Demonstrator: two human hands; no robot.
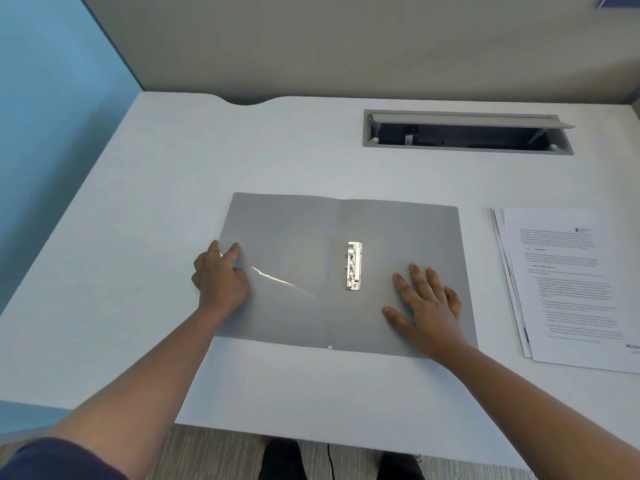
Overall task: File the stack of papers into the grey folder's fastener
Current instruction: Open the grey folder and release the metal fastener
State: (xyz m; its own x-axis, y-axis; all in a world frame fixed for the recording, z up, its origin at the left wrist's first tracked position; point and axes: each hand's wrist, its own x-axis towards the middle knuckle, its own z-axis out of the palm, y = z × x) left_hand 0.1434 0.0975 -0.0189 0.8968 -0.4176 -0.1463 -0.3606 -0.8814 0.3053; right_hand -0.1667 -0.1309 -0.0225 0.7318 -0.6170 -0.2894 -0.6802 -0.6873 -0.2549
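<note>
A grey folder [294,271] lies open and flat on a white surface [173,185], its long axis running left to right and its spine fold pointing away from the person. The left hand [220,277] rests on the folder's left edge, thumb and fingers closed lightly on the clear front cover there; whether it truly pinches the cover or only presses it cannot be told. The right hand [427,304] lies palm down on the right panel, fingers spread and released, holding nothing. Between the two hands, nearer the right one, a metal fastener [354,266] sits just right of the fold, its long axis parallel to the spine and pointing away from the person. A glare streak crosses the clear cover just right of the left hand. Well to the right of the right hand, apart from the folder, a stack of papers [568,289] lies flat on the surface, printed side up, its long axis also running away from the person, its sheets slightly fanned at the left edge. Beyond both hands, a grey cable tray [467,148] is set into the surface, its lid propped open.
</note>
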